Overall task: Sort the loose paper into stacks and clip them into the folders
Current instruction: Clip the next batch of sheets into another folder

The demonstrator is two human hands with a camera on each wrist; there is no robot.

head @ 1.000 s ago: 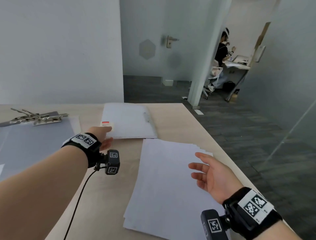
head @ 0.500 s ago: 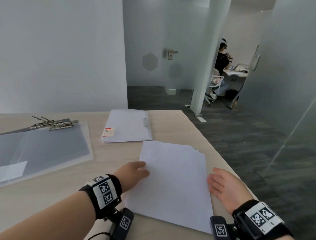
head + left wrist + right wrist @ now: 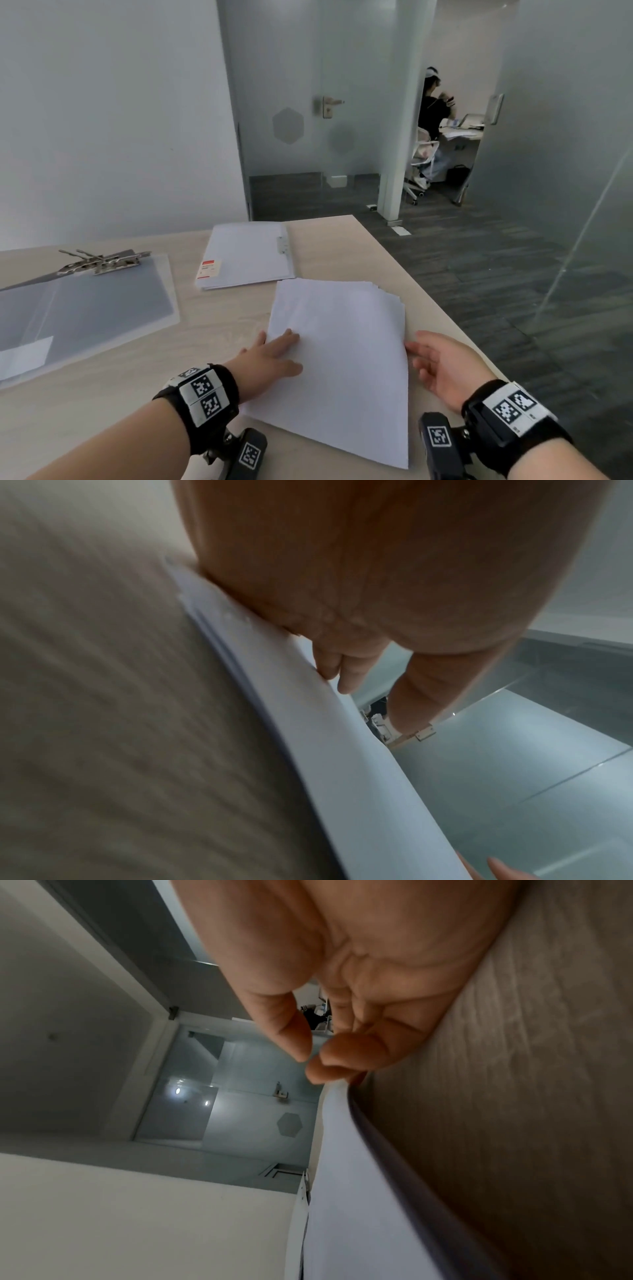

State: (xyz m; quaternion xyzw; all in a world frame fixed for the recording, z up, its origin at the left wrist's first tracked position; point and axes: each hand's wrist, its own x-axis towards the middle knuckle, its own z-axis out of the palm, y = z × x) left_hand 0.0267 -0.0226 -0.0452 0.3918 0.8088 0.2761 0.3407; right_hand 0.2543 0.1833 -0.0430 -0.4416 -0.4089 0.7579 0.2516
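Observation:
A stack of loose white paper lies on the wooden table, its far edges fanned out. My left hand rests flat on the stack's left edge, fingers straight on the top sheet; the left wrist view shows the fingertips against the paper. My right hand lies beside the right edge, its loosely bent fingers touching the paper edge. An open grey folder with a raised metal clip lies at the left. A closed white folder with a red label sits behind the stack.
The table's right edge runs close to the stack, with dark floor beyond it. A white wall stands behind the table. Frosted glass partitions and a door are further back, and a person sits at a desk in the far room.
My left hand came back from the white folder to the stack's left edge. My right hand dropped to the stack's right edge. The view shifted a little.

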